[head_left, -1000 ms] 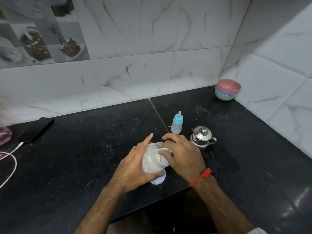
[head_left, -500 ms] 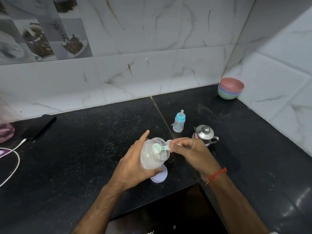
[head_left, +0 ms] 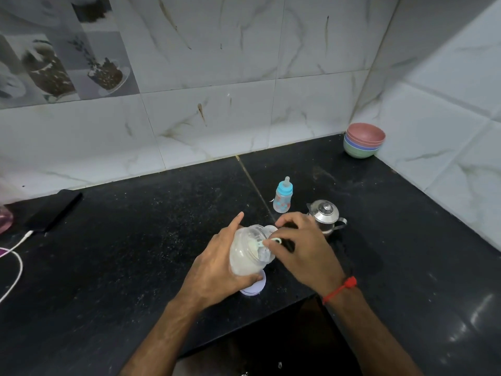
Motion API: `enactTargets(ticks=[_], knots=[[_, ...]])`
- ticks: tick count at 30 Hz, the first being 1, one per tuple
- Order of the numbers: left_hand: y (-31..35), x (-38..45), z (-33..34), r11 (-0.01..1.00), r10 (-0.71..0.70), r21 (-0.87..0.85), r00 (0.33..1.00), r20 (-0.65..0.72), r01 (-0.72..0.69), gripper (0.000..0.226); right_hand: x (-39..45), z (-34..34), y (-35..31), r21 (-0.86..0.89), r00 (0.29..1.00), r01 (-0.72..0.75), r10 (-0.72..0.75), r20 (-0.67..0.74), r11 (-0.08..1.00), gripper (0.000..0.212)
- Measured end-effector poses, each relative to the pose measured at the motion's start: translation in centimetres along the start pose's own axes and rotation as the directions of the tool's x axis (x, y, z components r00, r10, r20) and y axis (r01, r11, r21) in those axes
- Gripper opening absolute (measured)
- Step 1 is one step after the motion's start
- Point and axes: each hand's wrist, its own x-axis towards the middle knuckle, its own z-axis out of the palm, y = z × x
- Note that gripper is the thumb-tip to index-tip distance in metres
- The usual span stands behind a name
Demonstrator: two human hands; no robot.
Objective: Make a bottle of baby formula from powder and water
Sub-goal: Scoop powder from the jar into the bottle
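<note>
My left hand [head_left: 217,270] wraps the powder jar [head_left: 248,252], tilting its mouth rightward for access. My right hand [head_left: 301,248] pinches the pale green scoop [head_left: 267,243] into it. The capped baby bottle [head_left: 282,195] waits behind, beside the steel pot [head_left: 324,214].

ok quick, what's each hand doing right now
Left hand: closed around the tilted powder jar.
Right hand: fingers pinched on the green scoop at the jar's mouth.

Left hand [head_left: 217,270] in a wrapped grip, right hand [head_left: 303,248] pinching.
</note>
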Motion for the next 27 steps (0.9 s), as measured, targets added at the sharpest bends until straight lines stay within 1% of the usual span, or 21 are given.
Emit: enactTargets(ticks=[1,2,3,4,5,6,8,9,11,13,14,16,18,20,22,24,27], knots=[[0.1,0.1,0.2,1.000,0.021,0.020,1.000,0.011,-0.022,0.124,0.0,0.2,0.0,-0.161,0.995,0.097,-0.094,0.024,0.982,0.023],[0.3,0.2,0.3,0.998,0.044,0.039,0.999,0.023,-0.045,0.124,-0.1,0.2,-0.1,-0.249,0.989,0.144,-0.129,0.075,0.958,0.031],[0.4,0.3,0.4,0.996,0.062,0.058,0.998,0.033,-0.064,0.124,-0.1,0.3,-0.4,-0.281,0.985,0.154,-0.127,0.114,0.947,0.039],[0.4,0.4,0.5,0.994,0.074,0.074,0.996,0.042,-0.077,0.124,0.0,0.3,-0.6,-0.274,0.986,0.126,-0.089,0.143,0.953,0.044],[0.5,0.5,0.6,0.994,0.078,0.079,0.996,0.047,-0.082,0.124,0.0,0.3,-0.8,-0.234,0.987,0.069,-0.032,0.159,0.970,0.046],[0.4,0.5,0.6,0.994,0.075,0.074,0.996,0.045,-0.078,0.124,0.1,0.3,-0.8,-0.156,0.987,-0.013,0.038,0.157,0.988,0.043],[0.3,0.5,0.6,0.997,0.059,0.056,0.998,0.028,-0.061,0.126,0.4,0.2,-0.5,0.035,0.980,-0.159,0.153,0.124,0.987,0.023],[0.1,0.5,0.6,0.998,0.051,0.046,0.999,0.018,-0.052,0.127,0.4,0.0,-0.4,0.120,0.977,-0.201,0.190,0.098,0.972,0.013],[-0.2,0.4,0.5,0.999,0.035,0.016,0.999,-0.007,-0.035,0.130,0.3,-0.7,-0.5,0.277,0.969,-0.245,0.242,0.046,0.929,0.020],[-0.3,0.4,0.4,1.000,0.013,-0.015,1.000,-0.023,-0.013,0.131,0.3,-1.5,-0.7,0.405,0.954,-0.273,0.299,-0.002,0.872,0.019],[-0.3,0.4,0.4,1.000,0.004,-0.027,1.000,-0.026,-0.005,0.132,0.3,-1.6,-0.7,0.441,0.946,-0.280,0.323,-0.023,0.853,0.016],[-0.2,0.5,0.5,0.999,-0.013,-0.047,1.000,-0.028,0.012,0.132,0.3,-1.6,-0.4,0.441,0.938,-0.300,0.345,-0.022,0.846,0.015],[-0.1,0.4,0.6,0.998,-0.025,-0.059,0.999,-0.026,0.023,0.134,0.0,-1.2,-0.2,0.450,0.925,-0.360,0.374,0.061,0.817,0.020],[0.0,0.4,0.7,0.997,-0.029,-0.067,0.999,-0.020,0.028,0.134,-0.3,-1.0,-0.2,0.515,0.904,-0.407,0.413,0.109,0.754,0.024],[0.0,0.4,0.8,0.996,-0.036,-0.078,0.999,-0.016,0.035,0.134,-0.5,-1.1,-0.2,0.547,0.894,-0.425,0.429,0.128,0.722,0.023],[-0.1,0.4,0.9,0.996,-0.043,-0.084,0.999,-0.012,0.042,0.134,-0.5,-1.3,-0.1,0.580,0.877,-0.461,0.442,0.186,0.671,0.020],[-0.2,0.3,0.8,0.995,-0.049,-0.086,0.999,-0.011,0.047,0.134,-0.6,-1.3,0.3,0.623,0.837,-0.528,0.479,0.265,0.578,0.021]])
